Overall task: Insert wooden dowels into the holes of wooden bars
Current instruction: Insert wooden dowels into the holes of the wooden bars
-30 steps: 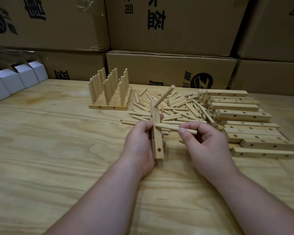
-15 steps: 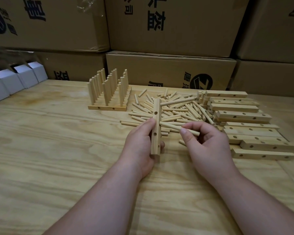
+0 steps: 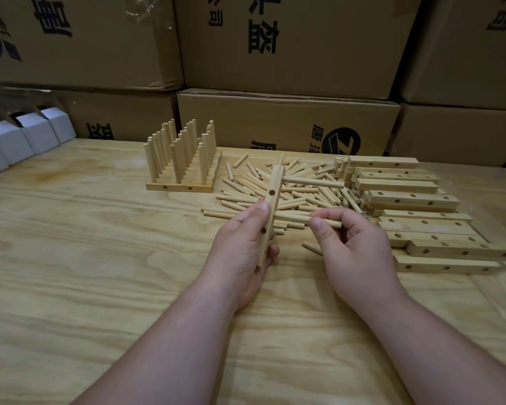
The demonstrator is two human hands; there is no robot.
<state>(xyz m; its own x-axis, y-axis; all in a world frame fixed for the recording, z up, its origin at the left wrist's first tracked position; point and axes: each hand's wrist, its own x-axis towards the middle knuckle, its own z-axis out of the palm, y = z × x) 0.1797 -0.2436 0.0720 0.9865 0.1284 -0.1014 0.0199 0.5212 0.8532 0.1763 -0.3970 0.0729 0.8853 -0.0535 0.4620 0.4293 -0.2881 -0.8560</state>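
Note:
My left hand point(image 3: 240, 252) grips a wooden bar point(image 3: 270, 211) held on end above the table, its holes facing me. One dowel point(image 3: 313, 181) sticks out sideways to the right from the bar's top hole. My right hand point(image 3: 354, 247) pinches a second dowel point(image 3: 326, 222) lying level, its left end close to the bar's right side near the middle. Behind the hands lies a loose pile of dowels point(image 3: 289, 188). A stack of drilled bars point(image 3: 415, 211) lies to the right.
Several finished bars with upright dowels point(image 3: 181, 162) stand at the back left of the plywood table point(image 3: 85, 258). Cardboard boxes point(image 3: 287, 124) wall off the far edge. White paper boxes point(image 3: 27, 138) sit at the far left.
The left hand has turned the bar about its length, so the inserted dowel has swung from up-right to level on the right. The right hand's dowel has moved toward the bar.

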